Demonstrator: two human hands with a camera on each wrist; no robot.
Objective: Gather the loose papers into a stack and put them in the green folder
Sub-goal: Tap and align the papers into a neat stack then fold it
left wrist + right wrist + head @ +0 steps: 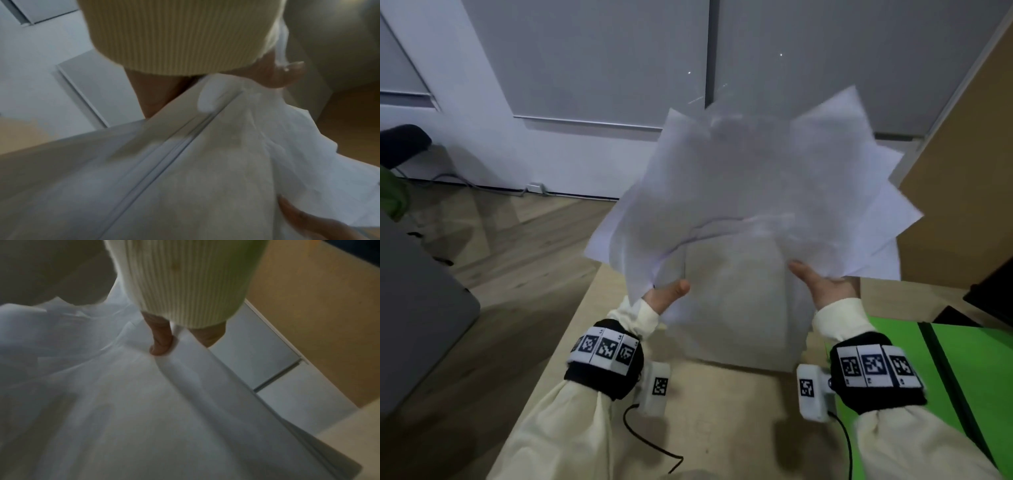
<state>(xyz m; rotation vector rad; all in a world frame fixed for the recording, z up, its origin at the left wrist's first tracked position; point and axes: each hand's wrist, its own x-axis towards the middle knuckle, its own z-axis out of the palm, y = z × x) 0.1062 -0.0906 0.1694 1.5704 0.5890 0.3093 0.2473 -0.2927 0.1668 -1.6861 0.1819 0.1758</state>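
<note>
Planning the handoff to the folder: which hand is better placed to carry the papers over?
Right, probably. The right hand grips the papers on the side where the folder lies; the left hand is farther away.

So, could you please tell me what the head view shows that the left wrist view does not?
Only the head view shows the green folder lying on the wooden table, and the fanned, uneven top corners of the papers. Only the left wrist view shows the layered sheet edges close up. Both show the left hand and right hand gripping the papers.
</note>
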